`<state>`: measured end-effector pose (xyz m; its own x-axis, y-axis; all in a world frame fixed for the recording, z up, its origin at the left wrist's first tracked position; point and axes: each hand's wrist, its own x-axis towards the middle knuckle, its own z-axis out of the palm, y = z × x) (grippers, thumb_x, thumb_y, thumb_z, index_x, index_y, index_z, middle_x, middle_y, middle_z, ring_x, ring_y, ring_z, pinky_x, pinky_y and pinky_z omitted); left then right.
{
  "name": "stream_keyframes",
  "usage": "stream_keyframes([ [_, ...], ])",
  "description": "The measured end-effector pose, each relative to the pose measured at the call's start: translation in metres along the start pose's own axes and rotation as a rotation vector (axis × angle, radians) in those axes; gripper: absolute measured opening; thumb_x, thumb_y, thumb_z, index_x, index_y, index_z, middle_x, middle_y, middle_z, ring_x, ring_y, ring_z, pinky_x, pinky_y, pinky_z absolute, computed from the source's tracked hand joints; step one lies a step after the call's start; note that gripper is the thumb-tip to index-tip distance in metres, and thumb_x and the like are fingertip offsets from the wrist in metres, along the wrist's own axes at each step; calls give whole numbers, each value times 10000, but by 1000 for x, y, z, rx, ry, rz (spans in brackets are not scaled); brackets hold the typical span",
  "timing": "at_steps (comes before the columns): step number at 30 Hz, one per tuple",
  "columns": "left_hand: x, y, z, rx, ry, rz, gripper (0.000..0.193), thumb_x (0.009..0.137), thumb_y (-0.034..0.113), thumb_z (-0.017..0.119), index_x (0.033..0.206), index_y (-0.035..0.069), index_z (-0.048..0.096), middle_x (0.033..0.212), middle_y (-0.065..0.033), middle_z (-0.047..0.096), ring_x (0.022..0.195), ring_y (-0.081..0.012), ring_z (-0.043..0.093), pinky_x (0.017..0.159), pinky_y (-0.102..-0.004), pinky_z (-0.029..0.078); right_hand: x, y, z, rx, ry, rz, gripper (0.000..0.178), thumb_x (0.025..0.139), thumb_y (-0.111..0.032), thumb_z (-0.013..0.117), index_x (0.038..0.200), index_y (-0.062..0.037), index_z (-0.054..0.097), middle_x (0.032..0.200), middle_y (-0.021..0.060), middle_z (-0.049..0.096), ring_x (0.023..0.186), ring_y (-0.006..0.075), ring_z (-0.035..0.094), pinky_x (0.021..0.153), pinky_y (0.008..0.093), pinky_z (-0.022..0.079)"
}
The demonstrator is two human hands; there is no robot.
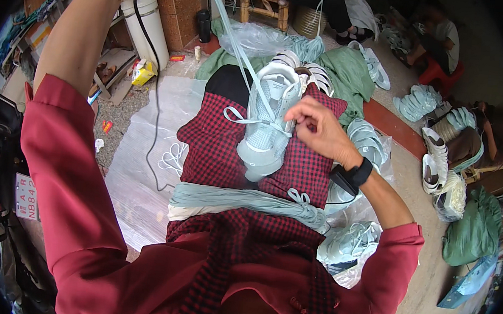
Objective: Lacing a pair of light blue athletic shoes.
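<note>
1. So the pale blue shoe [261, 153] is sitting on the person's lap, toe toward their body, on a red-and-black checked apron [212, 132].
2. About the hands: the right hand [319, 127] is right by the shoe's laced front, fingers curled in, thumb and index close together. Can't tell from here if they're pinching any lace.
3. The left forearm [70, 45] reaches way up and the hand is out of sight, so no clue how open it is or what it's got.
4. Pale blue lace [218, 1] runs up from the shoe in long strands, and there's one loop flopping off the shoe's left side.
5. A fat bundle of laces [236, 200] lies across the lap, nearer the body.
6. Floor stuff: whitish plastic sheet [138, 123] on the left with a tangled white cord [172, 157], more pale shoes [365, 140] on the right.
</note>
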<state>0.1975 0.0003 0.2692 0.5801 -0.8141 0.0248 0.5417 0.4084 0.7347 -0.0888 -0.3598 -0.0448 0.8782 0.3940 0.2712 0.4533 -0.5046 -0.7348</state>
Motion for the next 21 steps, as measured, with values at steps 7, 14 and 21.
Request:
stream_keyframes([
  [7, 32, -44, 10, 930, 632, 1094, 168, 988, 112, 545, 977, -53, 577, 851, -168, 682, 678, -241, 709, 562, -314, 615, 0, -20, -3, -245, -184, -62, 297, 712, 61, 655, 991, -40, 669, 945, 75, 569, 866, 233, 573, 727, 318, 495],
  [14, 43, -64, 14, 988, 588, 1226, 101, 969, 68, 562, 948, -30, 569, 827, -162, 670, 644, -235, 696, 523, -323, 598, -5, -24, 0, -271, -201, -133, 229, 702, -10, 799, 901, -25, 687, 930, 73, 584, 917, 246, 580, 785, 341, 485],
  [21, 74, -27, -7, 858, 203, 1138, 167, 956, 132, 602, 949, -33, 575, 777, -214, 691, 610, -320, 703, 498, -384, 605, 6, -33, 4, -204, -12, -23, 95, 781, 33, 691, 860, -10, 661, 696, 22, 545, 599, 102, 531, 544, 262, 444],
])
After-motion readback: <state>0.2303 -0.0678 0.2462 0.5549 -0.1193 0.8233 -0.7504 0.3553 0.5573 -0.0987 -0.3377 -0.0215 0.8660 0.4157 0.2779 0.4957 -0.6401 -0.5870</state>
